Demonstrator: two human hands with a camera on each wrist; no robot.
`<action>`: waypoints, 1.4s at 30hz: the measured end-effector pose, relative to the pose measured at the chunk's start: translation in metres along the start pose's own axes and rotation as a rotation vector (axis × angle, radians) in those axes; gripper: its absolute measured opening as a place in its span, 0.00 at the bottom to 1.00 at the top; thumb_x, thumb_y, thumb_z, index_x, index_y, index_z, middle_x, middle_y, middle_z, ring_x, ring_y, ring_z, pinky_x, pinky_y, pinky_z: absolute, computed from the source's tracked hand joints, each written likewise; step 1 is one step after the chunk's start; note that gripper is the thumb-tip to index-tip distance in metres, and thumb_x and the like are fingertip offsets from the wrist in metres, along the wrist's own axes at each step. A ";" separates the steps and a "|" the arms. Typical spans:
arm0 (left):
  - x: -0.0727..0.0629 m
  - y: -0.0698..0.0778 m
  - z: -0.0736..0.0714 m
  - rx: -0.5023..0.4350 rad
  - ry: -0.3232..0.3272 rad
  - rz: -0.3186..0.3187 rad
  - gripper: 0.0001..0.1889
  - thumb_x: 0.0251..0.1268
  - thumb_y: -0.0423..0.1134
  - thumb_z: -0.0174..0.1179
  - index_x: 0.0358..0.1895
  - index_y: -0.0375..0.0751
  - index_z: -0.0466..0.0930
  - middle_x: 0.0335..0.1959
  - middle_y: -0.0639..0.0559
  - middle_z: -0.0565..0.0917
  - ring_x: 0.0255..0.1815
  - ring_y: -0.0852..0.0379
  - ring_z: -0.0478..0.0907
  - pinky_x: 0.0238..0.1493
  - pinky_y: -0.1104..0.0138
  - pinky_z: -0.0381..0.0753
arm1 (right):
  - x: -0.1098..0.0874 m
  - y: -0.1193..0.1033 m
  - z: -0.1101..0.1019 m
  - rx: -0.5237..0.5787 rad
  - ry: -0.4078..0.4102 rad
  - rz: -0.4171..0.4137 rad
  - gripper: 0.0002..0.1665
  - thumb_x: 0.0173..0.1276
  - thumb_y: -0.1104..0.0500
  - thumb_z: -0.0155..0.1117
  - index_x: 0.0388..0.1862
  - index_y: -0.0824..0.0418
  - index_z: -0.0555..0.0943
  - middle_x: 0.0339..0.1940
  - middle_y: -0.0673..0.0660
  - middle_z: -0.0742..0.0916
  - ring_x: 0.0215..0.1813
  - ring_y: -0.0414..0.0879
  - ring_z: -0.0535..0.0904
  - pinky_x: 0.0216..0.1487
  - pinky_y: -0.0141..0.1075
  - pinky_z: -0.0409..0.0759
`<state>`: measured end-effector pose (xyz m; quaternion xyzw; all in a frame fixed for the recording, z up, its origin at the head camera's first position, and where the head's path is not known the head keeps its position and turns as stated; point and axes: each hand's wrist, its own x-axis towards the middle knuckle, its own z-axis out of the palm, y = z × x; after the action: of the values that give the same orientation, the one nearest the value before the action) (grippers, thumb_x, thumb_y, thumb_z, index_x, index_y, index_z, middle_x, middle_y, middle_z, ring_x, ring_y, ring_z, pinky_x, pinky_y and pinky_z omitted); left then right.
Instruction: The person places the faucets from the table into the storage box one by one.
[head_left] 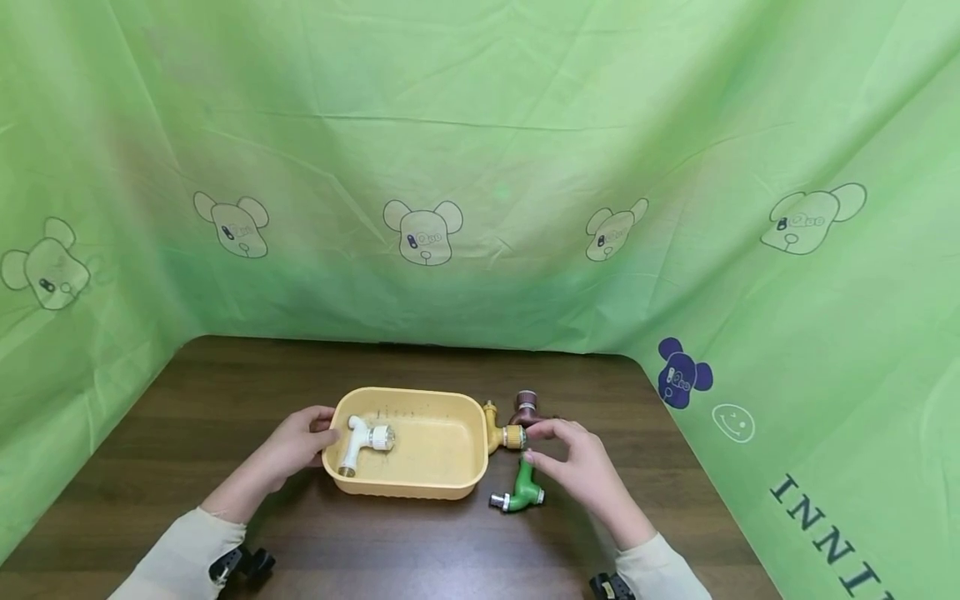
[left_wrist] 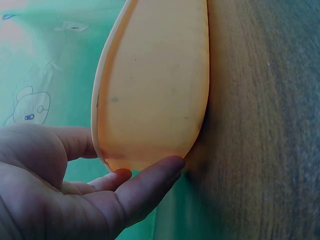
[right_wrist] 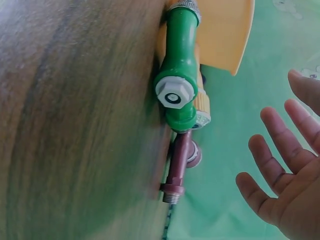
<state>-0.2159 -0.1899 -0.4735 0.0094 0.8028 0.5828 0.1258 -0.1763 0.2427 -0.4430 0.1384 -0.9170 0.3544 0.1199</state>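
Note:
A yellow plastic basin (head_left: 420, 490) sits on the table, and my left hand (head_left: 296, 442) grips its left end, thumb at the rim. In the left wrist view, fingers (left_wrist: 150, 185) curve against the basin's outer wall (left_wrist: 155, 85). Inside the basin, toward the left, lies a white faucet (head_left: 359, 437). Past its right end are a yellow faucet (head_left: 493, 432), a maroon faucet (head_left: 527, 406) behind it and a green faucet (head_left: 527, 489) nearer me. My right hand (head_left: 581, 462) hovers beside these faucets, fingers spread and holding nothing in the right wrist view.
The dark wooden table (head_left: 420, 550) extends around the basin. Green cloth (head_left: 480, 300) printed with bear heads hangs along the table's back and both sides. Wrist straps with black devices (head_left: 243, 565) sit at both sleeves.

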 end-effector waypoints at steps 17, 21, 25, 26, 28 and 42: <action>0.001 0.001 0.000 0.004 0.002 0.004 0.27 0.77 0.33 0.55 0.72 0.23 0.62 0.63 0.27 0.74 0.54 0.46 0.82 0.44 0.56 0.89 | -0.005 0.007 0.003 0.007 0.001 0.024 0.18 0.56 0.59 0.82 0.46 0.54 0.88 0.43 0.44 0.89 0.53 0.47 0.82 0.60 0.52 0.77; 0.000 0.001 -0.001 0.006 0.002 0.002 0.28 0.76 0.32 0.55 0.73 0.23 0.61 0.64 0.27 0.74 0.54 0.45 0.81 0.45 0.56 0.89 | -0.007 0.010 0.004 0.009 -0.005 0.037 0.17 0.57 0.59 0.81 0.46 0.55 0.88 0.43 0.44 0.89 0.53 0.47 0.82 0.60 0.52 0.78; -0.001 0.002 -0.002 -0.003 -0.002 0.006 0.28 0.77 0.32 0.55 0.73 0.22 0.60 0.64 0.26 0.73 0.55 0.44 0.81 0.45 0.55 0.89 | -0.008 0.010 0.006 0.012 -0.022 0.054 0.17 0.58 0.59 0.81 0.46 0.54 0.87 0.43 0.45 0.89 0.53 0.47 0.82 0.60 0.52 0.78; -0.001 0.001 -0.002 -0.004 -0.004 0.008 0.27 0.77 0.32 0.54 0.73 0.22 0.60 0.64 0.26 0.73 0.55 0.44 0.81 0.45 0.56 0.89 | -0.008 0.010 0.006 0.010 -0.027 0.059 0.17 0.58 0.59 0.81 0.46 0.53 0.87 0.43 0.45 0.89 0.53 0.47 0.82 0.60 0.52 0.78; -0.001 0.001 -0.002 -0.002 -0.006 0.006 0.27 0.77 0.32 0.54 0.73 0.23 0.61 0.64 0.26 0.73 0.54 0.45 0.82 0.44 0.56 0.89 | -0.010 0.011 0.006 0.001 -0.031 0.065 0.16 0.58 0.59 0.81 0.45 0.52 0.87 0.43 0.45 0.89 0.53 0.47 0.82 0.60 0.51 0.78; -0.003 0.003 0.000 0.002 0.001 0.005 0.27 0.76 0.31 0.54 0.72 0.23 0.62 0.63 0.27 0.74 0.54 0.45 0.82 0.44 0.55 0.89 | -0.017 0.016 0.008 -0.023 -0.046 0.083 0.17 0.57 0.58 0.81 0.45 0.52 0.88 0.43 0.43 0.89 0.52 0.46 0.82 0.59 0.49 0.78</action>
<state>-0.2131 -0.1897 -0.4696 0.0113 0.8033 0.5825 0.1239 -0.1669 0.2514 -0.4645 0.1070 -0.9285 0.3450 0.0856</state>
